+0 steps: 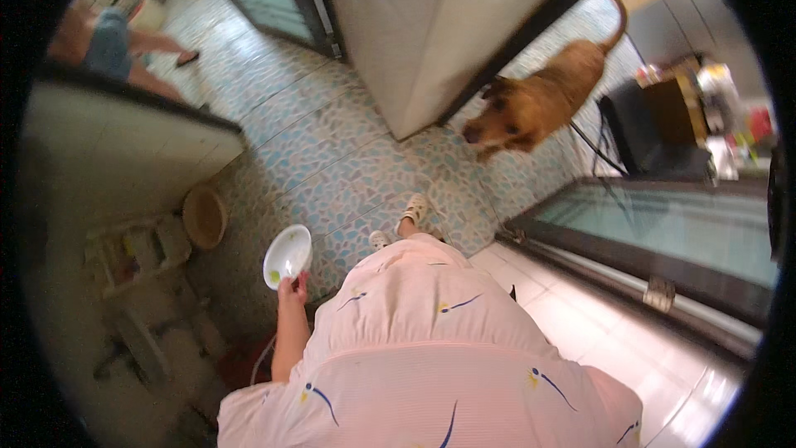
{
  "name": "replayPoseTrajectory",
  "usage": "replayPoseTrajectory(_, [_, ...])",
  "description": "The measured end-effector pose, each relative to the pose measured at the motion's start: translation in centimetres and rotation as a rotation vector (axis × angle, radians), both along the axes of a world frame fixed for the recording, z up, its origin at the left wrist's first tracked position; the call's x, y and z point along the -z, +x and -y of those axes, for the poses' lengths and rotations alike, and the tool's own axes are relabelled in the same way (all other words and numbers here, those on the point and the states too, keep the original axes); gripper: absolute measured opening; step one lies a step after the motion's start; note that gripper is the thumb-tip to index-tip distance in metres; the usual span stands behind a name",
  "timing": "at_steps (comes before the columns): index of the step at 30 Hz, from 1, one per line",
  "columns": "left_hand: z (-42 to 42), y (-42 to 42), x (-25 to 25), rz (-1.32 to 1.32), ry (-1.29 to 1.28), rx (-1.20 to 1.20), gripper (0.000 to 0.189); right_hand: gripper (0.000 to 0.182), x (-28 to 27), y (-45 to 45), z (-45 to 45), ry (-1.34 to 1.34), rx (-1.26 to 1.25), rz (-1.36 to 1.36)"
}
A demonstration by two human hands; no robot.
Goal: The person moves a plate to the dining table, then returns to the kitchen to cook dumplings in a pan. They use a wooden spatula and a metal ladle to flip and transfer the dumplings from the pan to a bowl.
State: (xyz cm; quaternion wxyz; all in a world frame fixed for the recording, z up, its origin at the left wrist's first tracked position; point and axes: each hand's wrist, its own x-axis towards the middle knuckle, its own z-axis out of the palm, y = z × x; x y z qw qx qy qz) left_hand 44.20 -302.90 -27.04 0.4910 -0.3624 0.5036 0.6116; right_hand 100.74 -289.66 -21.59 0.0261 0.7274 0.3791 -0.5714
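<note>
My left hand (293, 287) grips the near rim of a white bowl (292, 251), out to the left of my body. A small green patch shows inside the bowl close to my fingers; whether it is food or a printed pattern I cannot tell. My right hand is out of view. Below me hangs my pale pink garment (429, 323) with small blue and yellow motifs, and one light-coloured shoe (415, 208) is planted ahead on the pebble-patterned tile floor (323, 149).
A brown dog (547, 96) stands ahead right, beside a wall corner (404, 74). Glass-paned doors (659, 211) lie right and ahead. Leftward are a round basin (204, 216), a rack (140, 252) and a low wall (124, 143). Another person's legs (152, 50) show at upper left.
</note>
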Motion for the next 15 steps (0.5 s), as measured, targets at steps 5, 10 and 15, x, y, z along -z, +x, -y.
replayPoseTrajectory(5, [1.4, 1.4, 3.1, 0.271, -0.107, 0.192, 0.036, 0.055, -2.1, -1.0, 6.2, -0.039, 0.103, 0.04])
replayPoseTrajectory(10, [4.8, 0.5, 7.0, 0.309, -0.205, 0.294, 0.035, 0.054, -3.9, -1.5, 11.9, -0.119, 0.135, 0.077])
replayPoseTrajectory(15, [7.3, -1.7, 6.1, 0.148, -0.198, 0.306, 0.031, 0.053, -4.0, -1.2, 13.2, -0.142, 0.126, 0.071])
